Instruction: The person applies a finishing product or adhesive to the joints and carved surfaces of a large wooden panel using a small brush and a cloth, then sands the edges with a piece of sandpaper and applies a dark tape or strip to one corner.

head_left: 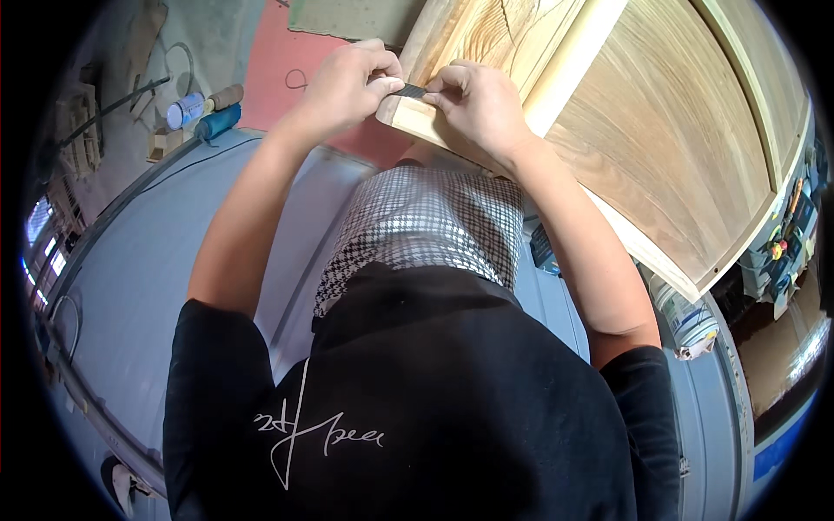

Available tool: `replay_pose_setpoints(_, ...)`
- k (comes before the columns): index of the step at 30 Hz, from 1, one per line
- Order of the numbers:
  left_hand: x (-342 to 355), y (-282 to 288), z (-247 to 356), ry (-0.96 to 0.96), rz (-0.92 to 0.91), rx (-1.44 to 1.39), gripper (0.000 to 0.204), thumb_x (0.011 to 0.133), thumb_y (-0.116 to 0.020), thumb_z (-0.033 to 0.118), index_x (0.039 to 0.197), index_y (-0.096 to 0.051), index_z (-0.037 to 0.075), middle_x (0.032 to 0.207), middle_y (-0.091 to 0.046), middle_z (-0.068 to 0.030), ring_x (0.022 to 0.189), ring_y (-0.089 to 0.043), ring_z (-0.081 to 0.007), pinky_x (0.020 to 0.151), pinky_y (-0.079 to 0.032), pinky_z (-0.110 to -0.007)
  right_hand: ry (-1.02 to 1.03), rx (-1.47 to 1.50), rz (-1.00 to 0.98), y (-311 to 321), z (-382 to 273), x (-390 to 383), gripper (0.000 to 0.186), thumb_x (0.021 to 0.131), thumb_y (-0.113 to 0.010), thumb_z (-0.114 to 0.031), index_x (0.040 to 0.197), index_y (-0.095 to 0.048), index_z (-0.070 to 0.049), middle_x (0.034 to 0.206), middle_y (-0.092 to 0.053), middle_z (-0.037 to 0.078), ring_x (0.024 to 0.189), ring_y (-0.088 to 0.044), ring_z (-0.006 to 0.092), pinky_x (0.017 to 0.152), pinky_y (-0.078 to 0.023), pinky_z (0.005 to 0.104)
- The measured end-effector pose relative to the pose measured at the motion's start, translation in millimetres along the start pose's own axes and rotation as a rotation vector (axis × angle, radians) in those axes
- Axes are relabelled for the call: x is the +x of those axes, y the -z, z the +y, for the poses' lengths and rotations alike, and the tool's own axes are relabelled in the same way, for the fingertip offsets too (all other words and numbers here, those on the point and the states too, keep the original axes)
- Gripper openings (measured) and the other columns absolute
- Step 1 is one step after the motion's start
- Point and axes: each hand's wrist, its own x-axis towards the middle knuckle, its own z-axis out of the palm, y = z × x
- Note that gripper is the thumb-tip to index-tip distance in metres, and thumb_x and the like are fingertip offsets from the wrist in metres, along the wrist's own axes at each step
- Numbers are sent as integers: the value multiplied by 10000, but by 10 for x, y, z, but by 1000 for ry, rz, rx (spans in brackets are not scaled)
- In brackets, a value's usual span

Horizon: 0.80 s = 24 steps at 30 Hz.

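Observation:
A short black strip, which looks like sandpaper (408, 90), is stretched between my two hands over the near left corner of a carved wooden door panel (499, 39). My left hand (349, 89) pinches the strip's left end between thumb and fingers. At its other end, my right hand (483, 106) grips it the same way, just above the pale wooden edge (426, 119). The strip lies close against the wood; whether it presses on it I cannot tell. Part of the panel's edge is hidden behind my right hand and wrist.
A smooth brown wood panel (669, 130) with a pale frame extends to the right. Red board (269, 82) lies beyond my left forearm. Bottles (185, 111) stand at the far left. A white tub (686, 317) sits below the panel's right corner, and tools (786, 234) crowd the right rim.

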Motion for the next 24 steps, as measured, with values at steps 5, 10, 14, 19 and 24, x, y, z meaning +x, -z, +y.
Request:
replay_pose_setpoints(5,27,57,-75,40,-81,-75,78,871,-690,59,904,-688,-12,839,-570,-59,761,-546,-166,725,-454,-316,-203,178,-221,170,-32,88,163,880,-766,-215,922,-757,-57,803,-713,94,729,-679,177,699,-542,333)
replay_pose_setpoints(10,18,61,-19,55,11,-119,108,890,-689,99,898,-691,-8,874,-604,-62,845,-601,-182,817,-479,-341,-170,325,-93,89,86,76,164,876,-739,-176,931,-751,-22,753,-698,118,700,-658,217,679,-523,351)
replay_pose_setpoints(14,27,44,-14,65,-36,-46,105,880,-692,95,897,-690,-9,865,-607,-69,819,-603,-189,783,-483,-341,-95,132,-102,65,65,64,167,876,-743,-203,910,-745,-39,785,-708,143,721,-678,270,700,-531,392)
replay_pose_setpoints(19,-9,21,-29,14,-6,30,105,870,-691,95,901,-687,-6,833,-594,-81,779,-595,-214,735,-481,-347,-107,56,-146,72,37,72,171,868,-773,-223,932,-759,-65,800,-709,107,720,-674,225,707,-540,351)
replay_pose_setpoints(24,-29,-7,16,-35,50,24,106,859,-685,106,885,-686,2,827,-596,-92,754,-592,-238,701,-469,-357,-65,66,-88,71,59,43,150,850,-758,-193,899,-750,-52,821,-707,134,742,-680,281,709,-540,387)
